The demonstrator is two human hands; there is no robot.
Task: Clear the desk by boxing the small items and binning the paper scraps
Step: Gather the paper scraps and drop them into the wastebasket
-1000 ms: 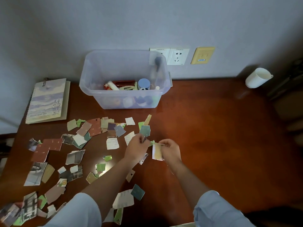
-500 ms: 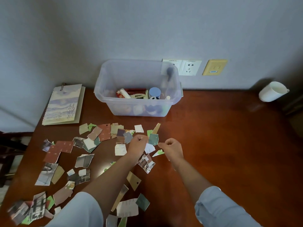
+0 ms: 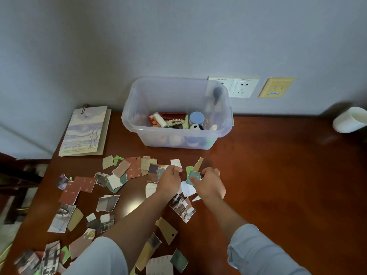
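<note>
Torn paper scraps (image 3: pixel 108 203) of several colours litter the left and middle of the brown desk (image 3: pixel 278 185). A clear plastic box (image 3: pixel 174 133) stands at the back against the wall and holds small items, among them a blue-lidded jar (image 3: pixel 197 118) and a pearl clip (image 3: pixel 175 122). My left hand (image 3: pixel 170 179) rests knuckles-up on the scraps with its fingers curled, just below a white scrap (image 3: pixel 176 162); nothing shows inside it. My right hand (image 3: pixel 211 184) lies beside it, fingertips pinching a teal scrap (image 3: pixel 194 176). A photo scrap (image 3: pixel 183 209) lies between my forearms.
A spiral notebook (image 3: pixel 85 132) lies at the back left near the desk's left edge. At the far right a white cup (image 3: pixel 350 120) lies tipped on its side. Wall sockets (image 3: pixel 241 87) sit behind the box. The desk's right half is bare wood.
The scraps I held a second ago were let go; a photo scrap now lies below my hands. Both hands moved forward to the scraps near the box, the right onto the teal scrap.
</note>
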